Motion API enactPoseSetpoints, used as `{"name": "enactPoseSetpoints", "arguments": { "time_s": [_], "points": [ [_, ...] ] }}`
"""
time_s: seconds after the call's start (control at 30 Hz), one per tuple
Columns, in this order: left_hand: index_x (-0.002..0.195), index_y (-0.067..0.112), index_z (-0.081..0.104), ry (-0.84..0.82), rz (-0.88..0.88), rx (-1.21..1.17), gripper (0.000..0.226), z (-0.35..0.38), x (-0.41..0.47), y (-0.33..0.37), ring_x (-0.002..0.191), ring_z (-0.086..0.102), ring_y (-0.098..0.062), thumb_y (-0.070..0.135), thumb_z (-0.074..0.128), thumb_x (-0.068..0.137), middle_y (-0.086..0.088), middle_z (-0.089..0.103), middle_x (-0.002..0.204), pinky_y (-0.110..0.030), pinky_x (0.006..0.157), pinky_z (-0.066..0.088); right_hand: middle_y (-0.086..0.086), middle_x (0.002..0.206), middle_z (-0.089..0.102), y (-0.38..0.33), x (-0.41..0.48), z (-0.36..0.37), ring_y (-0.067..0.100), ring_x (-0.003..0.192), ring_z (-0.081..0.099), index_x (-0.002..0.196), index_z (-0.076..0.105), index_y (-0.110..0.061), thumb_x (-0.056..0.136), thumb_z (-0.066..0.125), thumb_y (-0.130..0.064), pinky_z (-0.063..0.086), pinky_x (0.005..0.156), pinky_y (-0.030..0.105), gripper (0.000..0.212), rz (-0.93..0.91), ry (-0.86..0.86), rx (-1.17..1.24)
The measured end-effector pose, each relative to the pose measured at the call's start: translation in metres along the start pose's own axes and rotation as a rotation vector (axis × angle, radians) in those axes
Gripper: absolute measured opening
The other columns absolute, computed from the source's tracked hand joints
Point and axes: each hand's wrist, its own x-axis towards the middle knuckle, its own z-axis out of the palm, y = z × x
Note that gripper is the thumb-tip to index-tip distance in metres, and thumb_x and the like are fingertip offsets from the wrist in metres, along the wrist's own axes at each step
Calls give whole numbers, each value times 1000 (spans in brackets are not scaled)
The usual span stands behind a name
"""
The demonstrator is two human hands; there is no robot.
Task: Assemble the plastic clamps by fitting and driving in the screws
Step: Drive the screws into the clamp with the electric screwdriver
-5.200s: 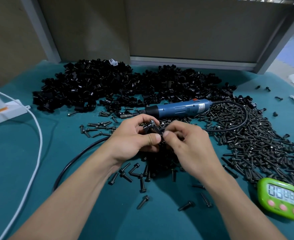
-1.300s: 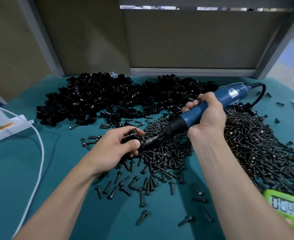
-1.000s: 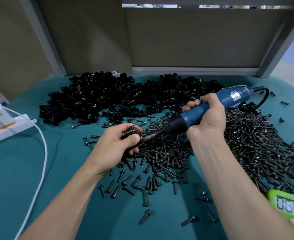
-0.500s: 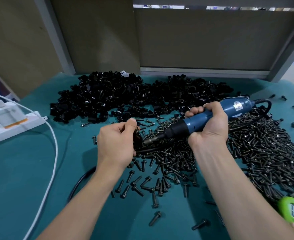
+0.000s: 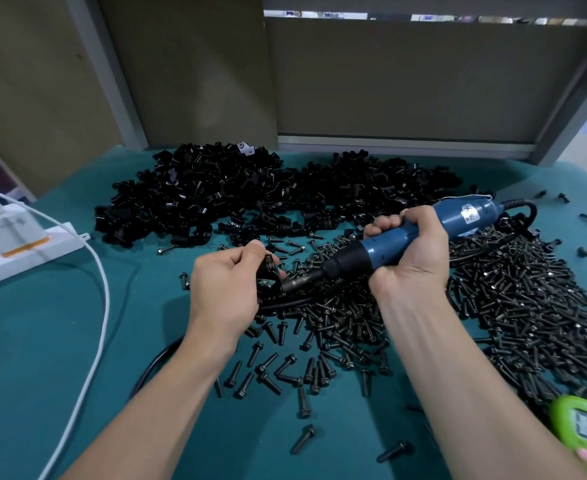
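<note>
My left hand (image 5: 228, 289) grips a small black plastic clamp (image 5: 268, 271) above the table, mostly hidden behind the fingers. My right hand (image 5: 409, 252) is wrapped around a blue electric screwdriver (image 5: 389, 249), whose metal bit (image 5: 297, 283) points left and meets the clamp. A large heap of black clamps (image 5: 250, 199) lies at the back of the green table. Loose black screws (image 5: 513, 306) spread in a wide pile under and to the right of my hands.
A white power strip (image 5: 18, 251) with a plug and a white cable (image 5: 101, 306) sits at the left. A green digital timer (image 5: 586, 438) is at the lower right edge. The screwdriver's black cord (image 5: 157, 368) loops under my left forearm. Grey partition panels stand behind the table.
Earlier both hands fitted a screw into the clamp while the screwdriver lay on the table. My right hand has since picked the screwdriver up and brought its bit to the clamp; my left hand turned the clamp upright.
</note>
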Motion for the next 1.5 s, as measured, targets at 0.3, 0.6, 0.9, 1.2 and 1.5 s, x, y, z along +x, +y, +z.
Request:
{"name": "enactPoseSetpoints", "arguments": {
  "time_s": [0.3, 0.6, 0.9, 1.2, 1.5],
  "points": [
    [74, 31, 82, 21, -34, -14, 39, 2, -4, 5, 55, 46, -28, 38, 58, 105, -14, 75, 71, -31, 44, 34, 3, 63, 49, 1, -1, 1, 16, 50, 52, 79, 48, -10, 87, 57, 0, 47, 52, 26, 16, -20, -11, -4],
    [70, 25, 80, 7, -128, -51, 41, 1, -5, 10, 36, 45, -18, 37, 59, 104, -4, 78, 71, -24, 35, 37, 3, 63, 49, 2, -4, 3, 17, 52, 52, 80, 49, -10, 89, 57, 0, 48, 53, 26, 15, -29, -34, 10],
    [67, 11, 79, -181, -243, -19, 48, -6, 4, 10, 32, 37, -20, 48, 67, 96, -26, 72, 73, -20, 39, 36, 2, 62, 50, -9, -11, 16, 17, 56, 52, 82, 57, -10, 94, 49, -1, 51, 60, 29, 17, -31, -289, -42],
    [93, 5, 75, -262, -402, -340, 37, -45, 25, 28, 48, 50, -14, 42, 70, 88, -15, 72, 87, -17, 34, 36, 6, 75, 53, -48, -5, 13, 19, 59, 57, 89, 55, -6, 86, 62, -11, 54, 64, 30, 9, 195, -181, -202],
    [111, 9, 77, -263, -381, -396, 24, -39, 25, 24, 70, 65, -19, 21, 57, 105, -16, 75, 116, -25, 55, 50, 12, 89, 68, -8, -9, 3, 35, 75, 71, 107, 57, -13, 88, 63, -30, 62, 71, 50, 26, 8, -191, -1528]
  ]
}}
